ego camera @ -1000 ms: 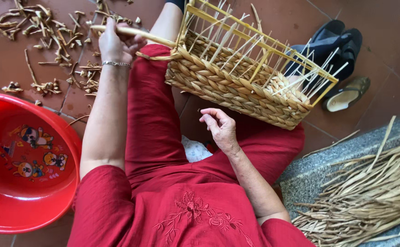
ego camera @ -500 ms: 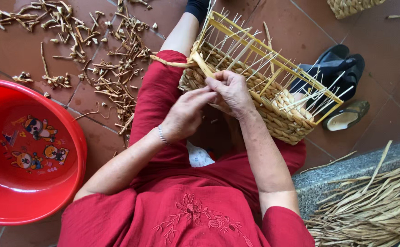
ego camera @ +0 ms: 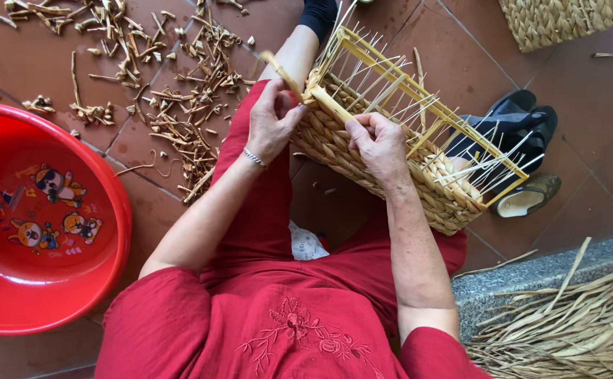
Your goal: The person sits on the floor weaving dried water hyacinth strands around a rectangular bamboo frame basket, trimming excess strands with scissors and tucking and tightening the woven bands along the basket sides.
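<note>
Left hand point(ego camera: 272, 121) pinches strand point(ego camera: 283, 72), fingers closed on it; strand runs up-left, away from basket point(ego camera: 362, 151) rim. Right hand point(ego camera: 378, 144) clasps near rim, fingers curled over frame bar. Basket tilted on lap, long axis toward lower right. Red basin point(ego camera: 103, 231) at left, scraps point(ego camera: 180, 126) on floor.
</note>
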A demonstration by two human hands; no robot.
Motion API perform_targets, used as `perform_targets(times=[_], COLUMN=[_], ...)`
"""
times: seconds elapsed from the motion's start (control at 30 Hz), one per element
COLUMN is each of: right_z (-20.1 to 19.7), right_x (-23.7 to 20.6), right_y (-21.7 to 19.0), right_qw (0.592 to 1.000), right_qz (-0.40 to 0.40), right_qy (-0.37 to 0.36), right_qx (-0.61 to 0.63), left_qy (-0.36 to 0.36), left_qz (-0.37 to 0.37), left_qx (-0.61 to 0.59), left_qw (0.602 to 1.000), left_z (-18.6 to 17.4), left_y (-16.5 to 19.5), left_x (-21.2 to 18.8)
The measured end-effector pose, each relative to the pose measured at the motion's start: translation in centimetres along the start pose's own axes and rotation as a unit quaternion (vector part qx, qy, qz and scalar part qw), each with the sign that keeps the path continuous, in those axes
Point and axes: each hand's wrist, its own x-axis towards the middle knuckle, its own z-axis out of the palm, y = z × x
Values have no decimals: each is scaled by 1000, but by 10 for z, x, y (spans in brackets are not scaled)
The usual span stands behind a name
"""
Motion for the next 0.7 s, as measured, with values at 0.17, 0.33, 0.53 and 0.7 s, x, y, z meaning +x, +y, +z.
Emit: perform_targets(times=[0.17,0.33,0.53,0.7], right_z=[-2,2,5,16], right_x=[0,-2,-9,-27], right_y=[12,16,16,6], right_qw=[1000,1000,998,991], right_qz=[-17,-19,-55,-93], right_qy=[0,10,25,54], right_qx=[-13,-16,-16,-75], left_qy=[-9,-36,49,38], left_qz=[185,59,20,-76], left_qx=[56,36,-118,-145], left_qw=[981,997,992,986], left_z=[-6,-4,9,15], left_y=[1,10,-8,-10], left_x=[16,31,46,56])
